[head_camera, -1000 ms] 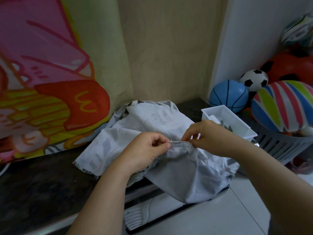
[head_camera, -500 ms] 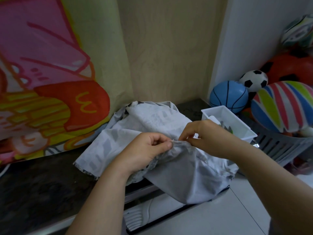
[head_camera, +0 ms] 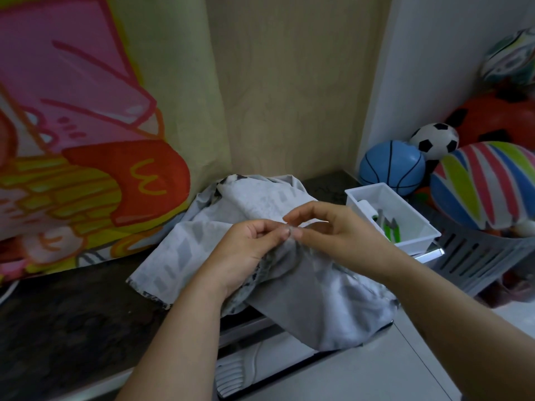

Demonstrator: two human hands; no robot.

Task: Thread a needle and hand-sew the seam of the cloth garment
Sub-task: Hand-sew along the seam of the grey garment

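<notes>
Fingers (head_camera: pixel 285 233) of our left hand (head_camera: pixel 249 250) are curled in, with thumb and index clamped on a raised fold of the cloth garment (head_camera: pixel 202 241). Our right hand (head_camera: pixel 341 233) comes in from the tray side. Its thumb tip sits on the same fold, touching the left thumb, and its index arcs over with a gap between the two. We can't tell whether that hand pinches the fold or something thin, as it's too small and slightly blurred. The other right fingers are loosely bent.

Garment: pale grey with a darker block print, bunched in a heap just left of the white tray (head_camera: pixel 373 188). Its far edge reaches the wall behind and left of the tray. Its near part drapes over the counter edge, below and left of the tray. The pinched fold is lifted off the heap, just left of the tray's near corner.

In the tray: a green-handled tool (head_camera: pixel 392 231) toward the near wall and a white roll-like item (head_camera: pixel 366 208) at the left end.

Around the tray:
- grey slatted basket (head_camera: pixel 477 256) just to its right, with a striped ball (head_camera: pixel 486 183) sitting in it
- blue basketball (head_camera: pixel 392 166) right behind it
- black-and-white football (head_camera: pixel 434 137) behind and to the right
- orange ball (head_camera: pixel 492 117) further back right
- dark counter (head_camera: pixel 58 314) running left from it
- pink-and-yellow cartoon print (head_camera: pixel 72 125) well left of it, upright against the wall
</notes>
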